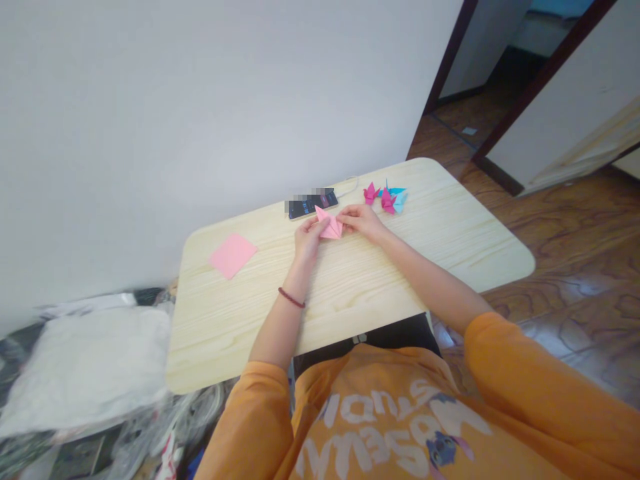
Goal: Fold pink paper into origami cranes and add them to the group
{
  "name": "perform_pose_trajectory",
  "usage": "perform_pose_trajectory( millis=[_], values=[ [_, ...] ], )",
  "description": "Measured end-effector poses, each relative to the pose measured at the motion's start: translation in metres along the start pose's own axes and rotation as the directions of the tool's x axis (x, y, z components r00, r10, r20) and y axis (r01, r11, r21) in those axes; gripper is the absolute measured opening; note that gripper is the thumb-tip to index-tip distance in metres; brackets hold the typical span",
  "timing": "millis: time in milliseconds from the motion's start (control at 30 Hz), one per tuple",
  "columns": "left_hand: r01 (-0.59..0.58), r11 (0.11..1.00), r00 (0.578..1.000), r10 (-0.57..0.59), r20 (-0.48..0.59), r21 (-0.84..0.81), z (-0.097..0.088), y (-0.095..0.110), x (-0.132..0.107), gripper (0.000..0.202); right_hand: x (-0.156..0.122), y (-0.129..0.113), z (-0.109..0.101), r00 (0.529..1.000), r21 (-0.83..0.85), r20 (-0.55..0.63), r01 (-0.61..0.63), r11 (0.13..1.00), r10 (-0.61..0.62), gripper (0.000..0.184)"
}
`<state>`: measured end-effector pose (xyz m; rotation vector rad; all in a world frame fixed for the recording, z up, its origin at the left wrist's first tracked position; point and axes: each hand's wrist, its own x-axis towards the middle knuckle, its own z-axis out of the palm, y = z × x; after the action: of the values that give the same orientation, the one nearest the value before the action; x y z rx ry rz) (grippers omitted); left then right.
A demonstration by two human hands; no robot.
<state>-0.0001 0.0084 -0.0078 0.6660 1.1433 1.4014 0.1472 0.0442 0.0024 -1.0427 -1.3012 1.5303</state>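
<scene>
A pale wooden counter stands against a white wall. On its left side lies a flat pink square paper sheet, well apart from the hands. The left hand has its fingers closed on the left edge of a half-folded pink paper piece, whose pointed tip goes up-left. The right hand pinches the right edge, equally near. Both forearms reach forward, wrists low over the counter. Just right stand small magenta and blue folded paper figures.
</scene>
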Motion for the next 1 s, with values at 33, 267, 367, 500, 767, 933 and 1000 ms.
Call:
perform_pose_trajectory(
  millis=[33,267,367,500,767,933,1000],
  values=[
    [0.005,1.000,1.000,-0.005,-0.007,0.004,-0.001,0.000,0.001,0.032,0.000,0.000,0.000,1.000,0.005,0.007,0.000,1.000,0.000,0.023],
    [0.068,0.996,0.996,-0.070,-0.048,-0.050,-0.003,0.006,0.003,0.042,-0.001,0.001,-0.002,0.997,0.140,0.068,-0.046,0.989,0.037,0.029],
    [0.097,0.992,0.993,-0.102,-0.054,-0.085,-0.003,0.010,0.001,0.045,-0.002,0.000,-0.002,0.991,0.177,0.116,-0.079,0.981,0.059,0.034],
    [0.134,0.986,0.990,-0.138,-0.029,-0.103,-0.002,0.013,-0.002,0.045,-0.003,0.001,-0.002,0.989,0.199,0.144,-0.069,0.977,0.041,0.037],
    [0.178,0.979,0.984,-0.177,0.023,-0.095,-0.001,0.015,-0.002,0.048,0.000,0.007,0.000,0.989,0.174,0.146,-0.015,0.985,-0.010,0.036],
    [0.201,0.978,0.976,-0.195,0.093,-0.053,-0.004,0.015,0.000,0.021,-0.001,0.008,0.002,0.988,0.170,0.151,0.006,0.985,-0.032,0.037],
    [0.202,0.978,0.974,-0.195,0.114,-0.055,-0.005,0.014,0.001,0.014,-0.001,0.008,0.003,0.987,0.174,0.153,0.012,0.985,-0.040,0.038]
  ],
)
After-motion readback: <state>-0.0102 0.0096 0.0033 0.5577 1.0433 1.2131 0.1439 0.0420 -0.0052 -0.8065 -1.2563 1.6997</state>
